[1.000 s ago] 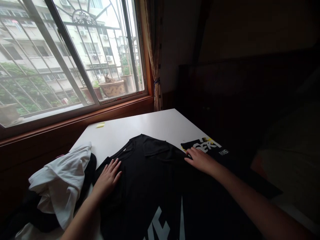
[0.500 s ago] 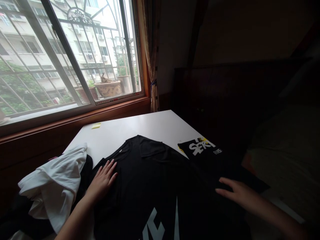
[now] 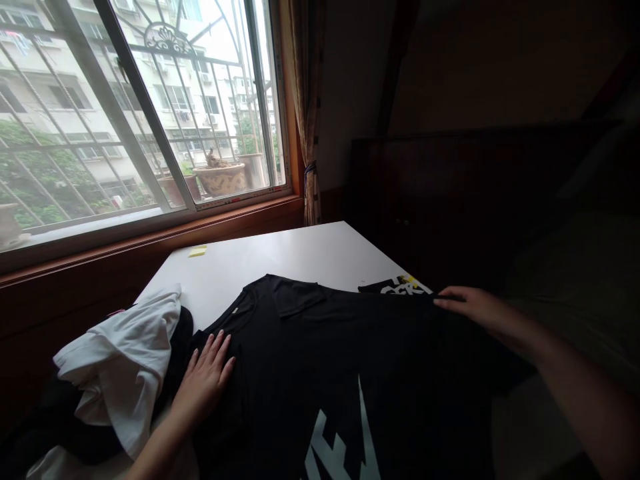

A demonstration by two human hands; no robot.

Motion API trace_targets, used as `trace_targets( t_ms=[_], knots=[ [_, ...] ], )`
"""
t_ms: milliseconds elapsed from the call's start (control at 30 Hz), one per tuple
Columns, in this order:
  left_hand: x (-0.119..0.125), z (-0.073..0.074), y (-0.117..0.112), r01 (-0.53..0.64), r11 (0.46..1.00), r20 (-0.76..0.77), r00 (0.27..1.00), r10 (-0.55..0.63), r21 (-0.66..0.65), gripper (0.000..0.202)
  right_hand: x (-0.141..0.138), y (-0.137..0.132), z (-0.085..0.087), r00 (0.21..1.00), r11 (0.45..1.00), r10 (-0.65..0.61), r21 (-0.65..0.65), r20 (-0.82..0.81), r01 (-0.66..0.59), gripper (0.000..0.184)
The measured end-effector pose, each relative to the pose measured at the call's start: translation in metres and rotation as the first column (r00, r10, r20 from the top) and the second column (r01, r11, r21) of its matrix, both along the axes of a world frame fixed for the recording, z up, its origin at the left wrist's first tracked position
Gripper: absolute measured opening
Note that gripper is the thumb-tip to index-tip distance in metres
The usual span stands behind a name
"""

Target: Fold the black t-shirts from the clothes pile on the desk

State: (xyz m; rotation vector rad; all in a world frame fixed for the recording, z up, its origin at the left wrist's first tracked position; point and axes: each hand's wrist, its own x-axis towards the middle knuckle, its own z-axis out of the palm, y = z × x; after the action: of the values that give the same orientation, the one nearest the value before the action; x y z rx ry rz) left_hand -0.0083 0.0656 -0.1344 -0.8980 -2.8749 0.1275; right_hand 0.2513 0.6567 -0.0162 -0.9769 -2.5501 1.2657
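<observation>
A black T-shirt (image 3: 310, 360) with pale grey lettering lies spread over the near part of the white table (image 3: 300, 247), its collar towards the left. My left hand (image 3: 207, 370) rests flat on the shirt below the collar, fingers spread and open. At the far right edge of the shirt, my right hand (image 3: 467, 307) is closed, pinching the fabric between thumb and fingers. Beneath that edge a folded black garment with white and yellow print (image 3: 400, 285) shows only in part.
Rumpled white clothing (image 3: 125, 360) lies on darker cloth left of my left arm. A small yellow paper (image 3: 198, 251) sits near the table's back left edge. Behind the table are a barred window (image 3: 165, 107) and a tied curtain (image 3: 311, 133); the right side is very dark.
My right hand has moved up and away from me, bringing the shirt's edge with it, and the cloth now covers more of the printed garment. My left hand stays on the shirt.
</observation>
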Motion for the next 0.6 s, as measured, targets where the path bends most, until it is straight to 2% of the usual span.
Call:
trace_targets(
  t_ms=[133, 267, 433, 600],
  knots=[
    [0.03, -0.004, -0.002, -0.08, 0.996, 0.002, 0.997, 0.08, -0.031, 0.063, -0.04, 0.028, -0.004, 0.999, 0.999, 0.038, 0.022, 0.016, -0.039, 0.027],
    [0.062, -0.006, -0.007, -0.072, 0.997, -0.04, 0.997, 0.071, -0.028, 0.066, -0.078, 0.041, -0.011, 0.997, 0.989, 0.081, 0.121, 0.019, -0.083, 0.029],
    [0.098, -0.007, -0.018, -0.059, 0.998, -0.045, 0.997, 0.06, 0.037, 0.063, -0.119, 0.037, -0.013, 0.988, 0.964, 0.153, 0.22, 0.005, -0.15, 0.024],
    [0.122, -0.014, -0.038, -0.102, 0.992, -0.011, 0.995, 0.103, 0.081, 0.065, -0.149, 0.028, -0.018, 0.99, 0.947, 0.144, 0.291, 0.0, -0.138, 0.02]
  ],
)
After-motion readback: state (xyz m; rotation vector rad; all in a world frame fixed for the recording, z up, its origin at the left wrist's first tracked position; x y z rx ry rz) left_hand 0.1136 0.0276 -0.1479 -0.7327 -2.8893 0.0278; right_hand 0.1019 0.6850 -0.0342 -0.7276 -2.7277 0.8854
